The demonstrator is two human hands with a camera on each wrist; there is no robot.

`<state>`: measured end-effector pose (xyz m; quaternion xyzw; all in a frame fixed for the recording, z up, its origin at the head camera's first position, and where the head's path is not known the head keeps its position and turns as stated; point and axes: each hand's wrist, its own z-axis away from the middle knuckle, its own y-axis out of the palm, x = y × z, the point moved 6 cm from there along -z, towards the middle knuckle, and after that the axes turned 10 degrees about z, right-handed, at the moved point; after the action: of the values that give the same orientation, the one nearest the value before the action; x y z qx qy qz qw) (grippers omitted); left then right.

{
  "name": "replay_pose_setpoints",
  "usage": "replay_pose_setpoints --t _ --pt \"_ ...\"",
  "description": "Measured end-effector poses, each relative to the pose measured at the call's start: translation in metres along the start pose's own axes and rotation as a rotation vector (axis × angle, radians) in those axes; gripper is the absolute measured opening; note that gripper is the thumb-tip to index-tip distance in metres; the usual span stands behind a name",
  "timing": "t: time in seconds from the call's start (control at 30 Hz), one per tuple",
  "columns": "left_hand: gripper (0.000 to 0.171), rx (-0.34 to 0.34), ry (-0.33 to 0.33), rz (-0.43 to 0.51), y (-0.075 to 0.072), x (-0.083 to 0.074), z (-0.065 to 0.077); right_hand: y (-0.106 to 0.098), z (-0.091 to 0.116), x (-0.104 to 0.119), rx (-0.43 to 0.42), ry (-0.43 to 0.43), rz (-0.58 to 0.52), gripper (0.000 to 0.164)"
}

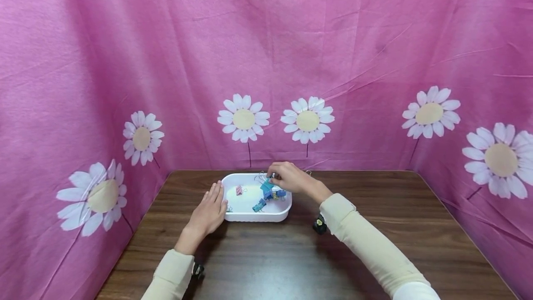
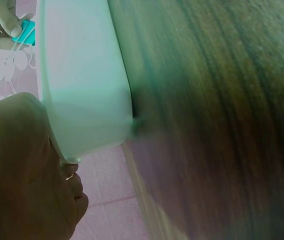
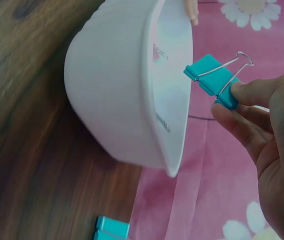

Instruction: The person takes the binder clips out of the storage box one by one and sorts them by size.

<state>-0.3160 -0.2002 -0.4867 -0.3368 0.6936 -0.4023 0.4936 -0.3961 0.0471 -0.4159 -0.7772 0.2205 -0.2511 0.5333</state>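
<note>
My right hand (image 1: 289, 177) pinches a teal binder clip (image 3: 212, 77) by one end, between thumb and fingers, with its wire handles up. The clip hangs over the right part of a white tray (image 1: 239, 216). Inside the tray lie a blue binder clip (image 1: 259, 205), other blue and yellowish clips bunched beneath my right hand, and a small pink-striped clip (image 1: 239, 190) toward the left. At the tray's left end my left hand (image 1: 210, 212) rests along the rim with its fingers nearly straight; in the left wrist view its palm lies against the tray wall.
Another teal binder clip (image 3: 112, 229) sits on the wooden table (image 1: 258, 263), outside the tray on the right. A pink curtain (image 1: 333, 59) with daisies rises behind the table and along both sides. Black wrist cameras hang under both sleeves.
</note>
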Motion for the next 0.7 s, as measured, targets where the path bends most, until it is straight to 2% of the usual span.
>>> replay_pose_setpoints --t 0.33,0.7 --pt "0.059 0.012 -0.006 -0.001 -0.001 0.000 0.000 -0.016 0.020 -0.017 -0.029 0.038 -0.014 0.005" --pt "0.059 0.007 -0.001 0.005 -0.001 0.000 0.000 -0.032 0.044 -0.040 -0.071 0.107 -0.069 0.007"
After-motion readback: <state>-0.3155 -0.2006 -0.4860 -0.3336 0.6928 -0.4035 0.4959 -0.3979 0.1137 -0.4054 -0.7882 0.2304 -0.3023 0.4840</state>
